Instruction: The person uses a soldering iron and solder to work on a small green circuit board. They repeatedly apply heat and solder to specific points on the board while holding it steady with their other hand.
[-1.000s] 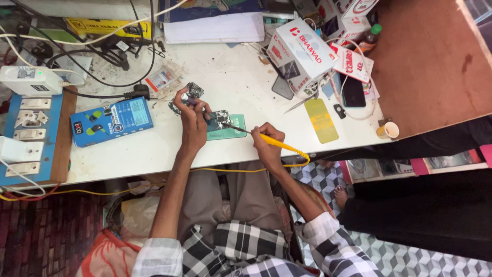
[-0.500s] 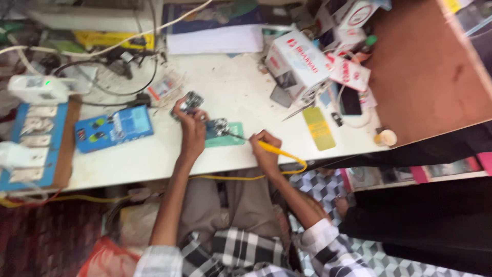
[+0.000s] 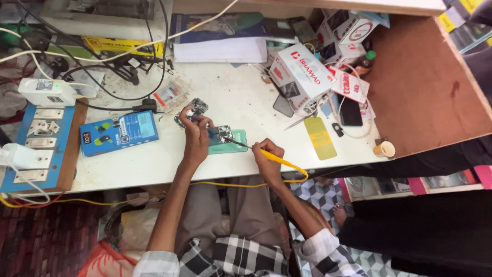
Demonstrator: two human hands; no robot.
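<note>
Near the white tabletop's (image 3: 246,102) front edge, left hand (image 3: 196,134) pinches a small circuit board (image 3: 221,134); right hand (image 3: 267,157) grips a yellow-handled soldering iron (image 3: 266,154).

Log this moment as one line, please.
left hand: steadies green phone on white bench | right hand: holds yellow soldering iron, tip at phone | blue box lies left

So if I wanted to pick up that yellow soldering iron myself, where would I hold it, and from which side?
Probably by the yellow handle of the soldering iron, where the right hand grips it now like a pen. Come from the near, right-hand side: the dark metal tip points up and left toward the small circuit board, and the yellow cord trails off the back end. Stay well clear of the tip, which is likely hot.
</note>
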